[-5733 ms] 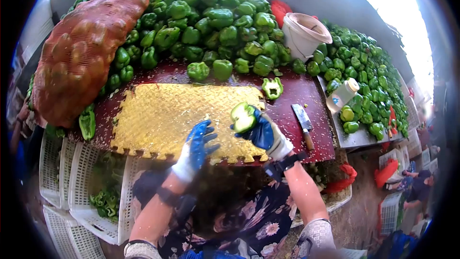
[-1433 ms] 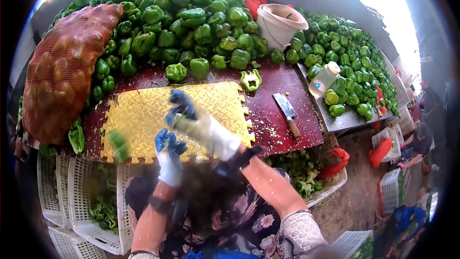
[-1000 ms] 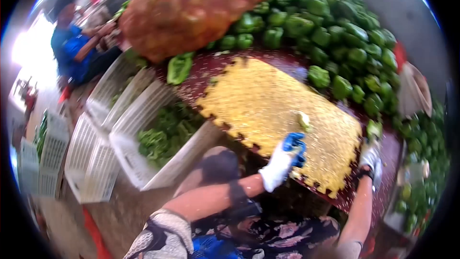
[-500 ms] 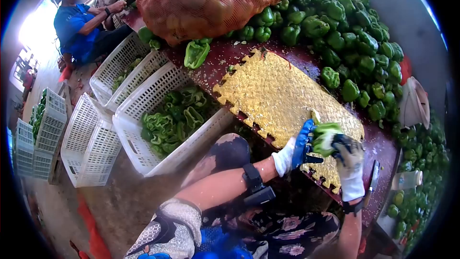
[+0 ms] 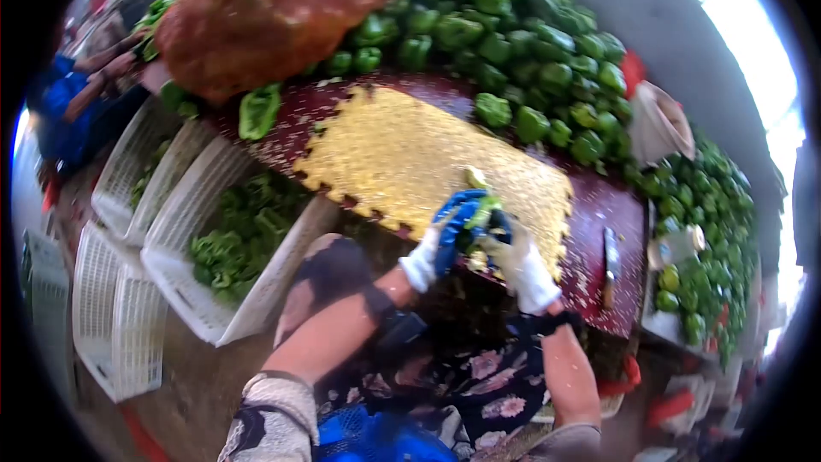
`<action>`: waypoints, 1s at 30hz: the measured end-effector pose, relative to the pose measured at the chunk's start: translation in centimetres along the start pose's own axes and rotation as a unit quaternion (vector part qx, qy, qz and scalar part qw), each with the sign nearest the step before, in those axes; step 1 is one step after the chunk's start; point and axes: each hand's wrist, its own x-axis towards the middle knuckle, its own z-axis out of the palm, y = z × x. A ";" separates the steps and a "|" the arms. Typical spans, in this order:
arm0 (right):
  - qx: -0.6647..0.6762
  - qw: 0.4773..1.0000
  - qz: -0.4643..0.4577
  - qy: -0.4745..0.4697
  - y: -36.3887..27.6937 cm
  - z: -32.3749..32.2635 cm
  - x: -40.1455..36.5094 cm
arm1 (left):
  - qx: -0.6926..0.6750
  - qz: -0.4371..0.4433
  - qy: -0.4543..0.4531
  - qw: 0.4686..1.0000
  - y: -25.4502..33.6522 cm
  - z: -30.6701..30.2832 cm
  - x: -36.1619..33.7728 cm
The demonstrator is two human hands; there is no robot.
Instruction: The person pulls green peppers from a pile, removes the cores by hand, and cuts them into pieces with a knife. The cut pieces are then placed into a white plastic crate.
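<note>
Both gloved hands meet at the near edge of the yellow foam mat (image 5: 410, 150). My left hand (image 5: 451, 231), in a blue-coated glove, is closed on a green pepper (image 5: 485, 212). My right hand (image 5: 511, 258), in a white glove with dark fingertips, grips the same pepper from the other side. The hands hide much of the pepper. Just beyond them a small pale green piece (image 5: 475, 177) lies on the mat. To the right, a knife (image 5: 610, 261) rests on the dark red table (image 5: 581, 205).
Whole green peppers (image 5: 547, 60) are heaped behind the mat, beside a red mesh sack (image 5: 274, 17). One opened pepper (image 5: 258, 111) lies at the left. White crates (image 5: 184, 274) stand lower left, one holding cut peppers (image 5: 231, 244). A person in blue (image 5: 73, 111) sits upper left.
The view has swung to the right, so the table and crates appear further left. Both hands have moved toward the mat's near edge with the pepper, and it is now more hidden.
</note>
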 end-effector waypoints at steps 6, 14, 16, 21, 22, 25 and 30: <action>-0.053 0.994 -0.082 0.050 -2.1 0.1 -1.4 | 0.096 -0.021 -0.061 0.993 3.3 1.4 0.5; -0.217 0.970 -0.099 0.053 1.1 1.2 -1.3 | 0.103 -0.116 -0.031 0.987 1.9 0.5 0.6; -0.271 0.950 -0.124 0.096 1.2 2.3 -1.6 | 0.144 -0.089 0.032 0.985 0.7 -0.1 0.4; -0.397 0.890 -0.142 0.173 2.7 4.4 -1.4 | 0.021 -0.085 0.149 0.985 -1.3 -1.0 1.0; -0.398 0.890 -0.140 0.175 2.3 4.1 -1.6 | 0.021 -0.086 0.147 0.985 -1.6 -0.6 0.9; -0.393 0.875 -0.160 0.234 1.6 3.7 -1.9 | 0.000 -0.022 0.168 0.986 -1.4 0.1 0.9; -0.103 0.897 -0.010 0.429 0.6 -2.6 -2.3 | -0.150 -0.016 0.100 0.984 0.7 0.7 1.3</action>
